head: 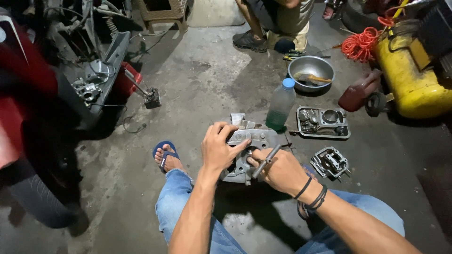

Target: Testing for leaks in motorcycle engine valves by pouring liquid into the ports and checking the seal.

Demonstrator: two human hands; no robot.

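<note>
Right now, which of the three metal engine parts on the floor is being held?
The grey engine casing nearest the knees: left hand grips it, right hand holds a metal tool. The tray part and small head lie untouched.

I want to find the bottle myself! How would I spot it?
Start at the big yellow tank on the right, then look left past the round metal bowl. The plastic bottle stands upright on the concrete floor, just beyond the grey engine part. It alone is see-through, with a blue cap and greenish liquid at the bottom.
</note>
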